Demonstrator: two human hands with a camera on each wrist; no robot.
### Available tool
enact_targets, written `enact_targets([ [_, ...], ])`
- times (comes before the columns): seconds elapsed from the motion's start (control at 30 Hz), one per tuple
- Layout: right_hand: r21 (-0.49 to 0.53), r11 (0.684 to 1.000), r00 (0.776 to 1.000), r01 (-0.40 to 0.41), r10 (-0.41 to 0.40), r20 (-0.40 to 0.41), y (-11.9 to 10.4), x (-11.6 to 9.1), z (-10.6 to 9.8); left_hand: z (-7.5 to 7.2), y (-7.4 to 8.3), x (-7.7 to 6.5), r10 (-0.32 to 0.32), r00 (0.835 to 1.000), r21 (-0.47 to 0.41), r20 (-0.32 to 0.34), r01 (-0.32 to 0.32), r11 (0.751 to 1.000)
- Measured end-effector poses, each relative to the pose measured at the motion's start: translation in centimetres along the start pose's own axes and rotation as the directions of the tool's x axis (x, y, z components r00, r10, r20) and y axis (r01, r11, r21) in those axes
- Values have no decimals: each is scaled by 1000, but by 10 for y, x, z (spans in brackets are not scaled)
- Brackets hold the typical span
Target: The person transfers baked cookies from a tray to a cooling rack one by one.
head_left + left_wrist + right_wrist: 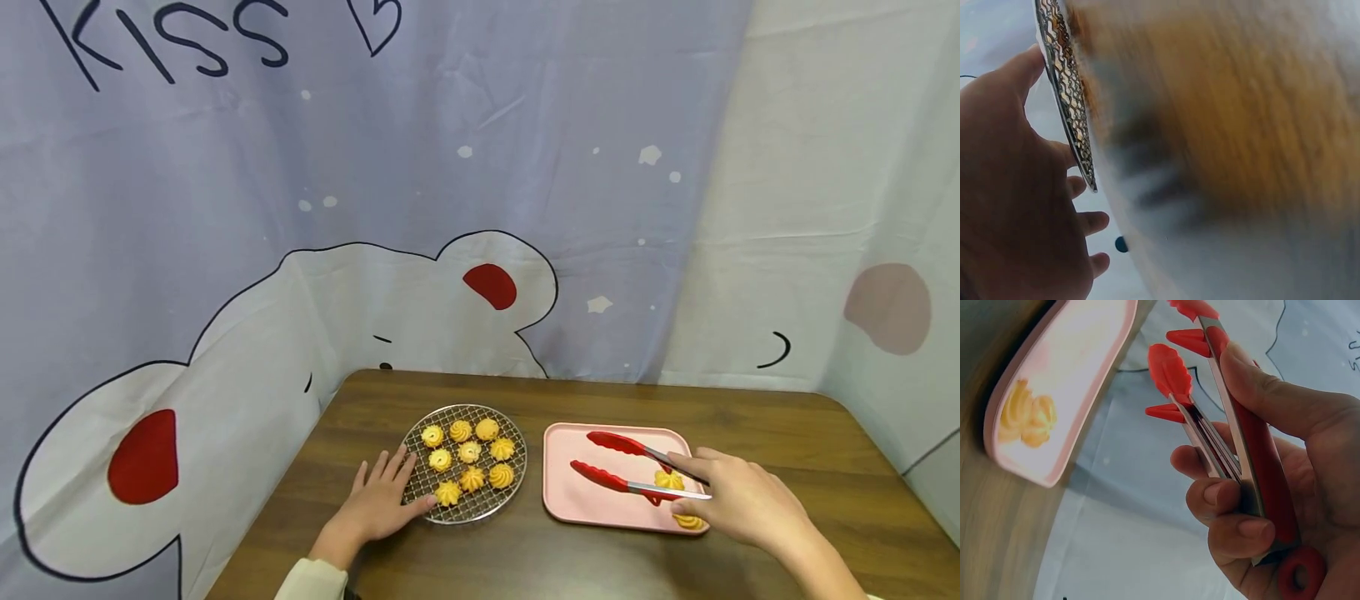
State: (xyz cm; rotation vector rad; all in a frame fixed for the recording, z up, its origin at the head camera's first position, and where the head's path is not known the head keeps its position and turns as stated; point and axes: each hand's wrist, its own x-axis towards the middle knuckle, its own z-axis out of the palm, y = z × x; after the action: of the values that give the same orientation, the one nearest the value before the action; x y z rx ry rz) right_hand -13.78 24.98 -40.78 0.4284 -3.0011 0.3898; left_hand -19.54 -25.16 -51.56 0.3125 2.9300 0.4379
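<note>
My right hand (750,500) grips a pair of red-tipped metal tongs (1244,437) by the arms, and the tong tips stand apart with nothing between them. Below the tongs lies a pink rectangular tray (562,500). Two yellow swirled cookies (1035,419) sit at the tray's right end. With fingers spread, my left hand (378,500) rests against the left rim of a round wire rack (486,498). Several yellow piped cookies (472,478) are spread over the rack. The left wrist view shows the rack (1069,94) edge-on beside the thumb and fingertips.
A brown wooden table (360,417) carries the rack and the tray, which stand a small gap apart. Behind it and at both sides hangs a printed cloth curtain (420,167) with bear shapes and lettering.
</note>
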Motion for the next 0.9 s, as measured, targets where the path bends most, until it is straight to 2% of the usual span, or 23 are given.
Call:
enact_targets([
  [0.23, -22, 999, 999, -42, 42, -5, 20, -12, -5, -3, -3, 4, 18, 1000, 35, 0, -18, 999],
  [0.43, -39, 997, 998, -60, 59, -24, 37, -23, -4, -6, -9, 7, 52, 999, 30, -11, -52, 998],
  [0.67, -46, 994, 993, -98, 100, 57, 54, -29, -4, -5, -19, 16, 85, 996, 35, -38, -84, 996],
  [0.9, -51, 992, 991, -113, 116, 69, 66, -32, -2, -7, -31, 24, 96, 995, 47, -38, -94, 994],
])
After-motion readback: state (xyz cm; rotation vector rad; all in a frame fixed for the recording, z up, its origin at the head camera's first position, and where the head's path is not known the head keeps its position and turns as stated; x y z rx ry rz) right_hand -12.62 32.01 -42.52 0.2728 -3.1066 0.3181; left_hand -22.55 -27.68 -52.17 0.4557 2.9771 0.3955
